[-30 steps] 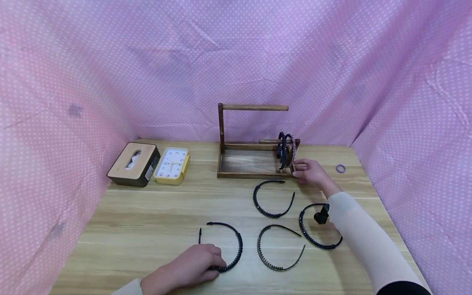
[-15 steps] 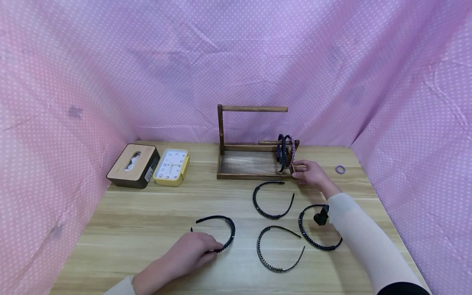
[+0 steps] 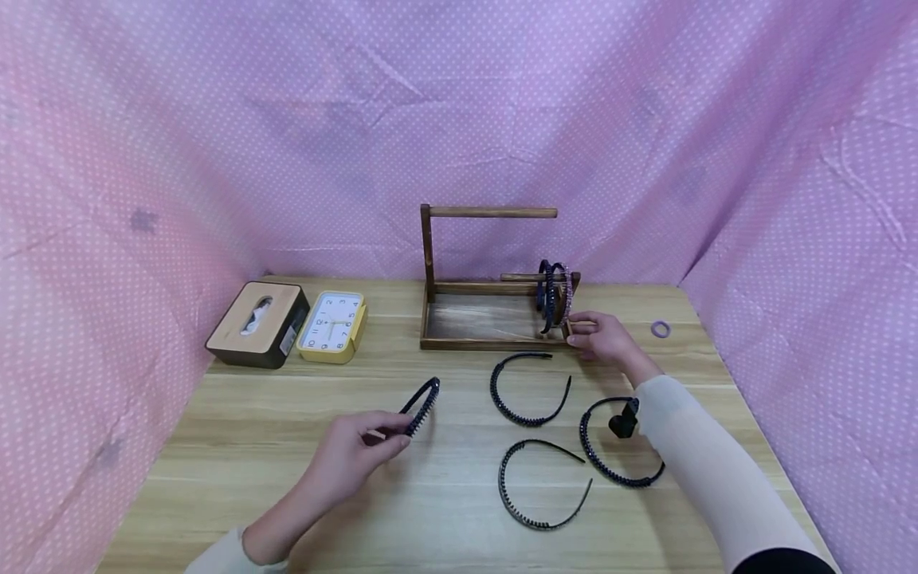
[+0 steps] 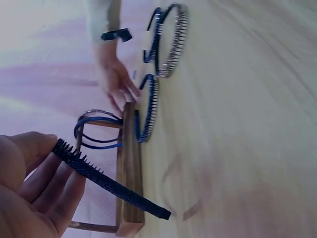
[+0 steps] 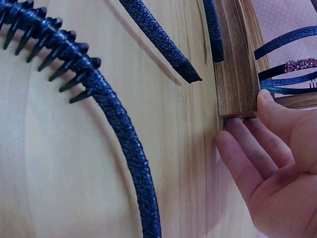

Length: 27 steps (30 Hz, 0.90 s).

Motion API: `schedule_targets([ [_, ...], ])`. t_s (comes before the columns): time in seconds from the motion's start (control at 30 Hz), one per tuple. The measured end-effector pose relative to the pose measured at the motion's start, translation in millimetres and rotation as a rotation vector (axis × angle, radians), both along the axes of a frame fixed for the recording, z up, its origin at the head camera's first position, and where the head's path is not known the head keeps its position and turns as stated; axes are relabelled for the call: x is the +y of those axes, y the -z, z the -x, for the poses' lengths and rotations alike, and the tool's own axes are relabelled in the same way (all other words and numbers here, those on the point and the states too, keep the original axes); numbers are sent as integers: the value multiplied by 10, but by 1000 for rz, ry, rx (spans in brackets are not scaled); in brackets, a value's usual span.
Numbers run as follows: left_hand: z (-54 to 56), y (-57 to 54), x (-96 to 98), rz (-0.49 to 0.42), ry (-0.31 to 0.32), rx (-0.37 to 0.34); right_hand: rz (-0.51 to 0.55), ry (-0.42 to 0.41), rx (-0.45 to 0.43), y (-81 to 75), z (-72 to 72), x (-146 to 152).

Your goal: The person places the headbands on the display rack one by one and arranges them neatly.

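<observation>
My left hand [image 3: 356, 454] pinches a dark headband [image 3: 425, 402] between thumb and fingers and holds it up off the table. In the left wrist view this headband [image 4: 111, 186] shows its comb teeth. At the right end of a brown wooden rack [image 3: 430, 345], my right hand [image 3: 606, 339] grips the tray's corner, thumb on the upper edge and fingers against the end, as the right wrist view shows. Several headbands [image 3: 550, 299], dark ones and a pink beaded one, hang on the rack's lower rod.
Three dark headbands lie on the table: one [image 3: 495, 391] before the rack, one [image 3: 504, 486] nearer, one [image 3: 586, 438] partly behind the right sleeve. A tissue box [image 3: 237, 327] and yellow clock [image 3: 355, 339] stand left. A purple ring [image 3: 661, 329] lies right.
My left hand has lifted the dark headband off the table, moving it away from me and tilting it upright. My right hand has stayed at the rack's corner.
</observation>
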State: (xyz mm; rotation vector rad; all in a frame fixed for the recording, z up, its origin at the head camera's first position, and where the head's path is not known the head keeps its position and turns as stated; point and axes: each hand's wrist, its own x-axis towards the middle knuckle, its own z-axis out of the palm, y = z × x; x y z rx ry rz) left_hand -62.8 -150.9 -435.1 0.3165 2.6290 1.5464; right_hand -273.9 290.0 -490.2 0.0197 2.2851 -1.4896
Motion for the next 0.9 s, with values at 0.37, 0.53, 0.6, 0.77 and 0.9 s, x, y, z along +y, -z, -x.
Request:
schedule_targets([
  [0.37,535,-241,74,-157,-112,7,3,-1,2,-4,11,12],
  [0.53,879,-370,244,-132,-132,57,3,-1,11,-9,15,16],
  [0.6,1011,-426,326,-145,-145,44,6,-3,13,-9,13,11],
  [0.77,1344,-518,595,-240,-165,15,6,-1,8,-16,3,1],
  [0.9,1593,-495,830,-352,-164,-11,4,1,1,-14,4,0],
])
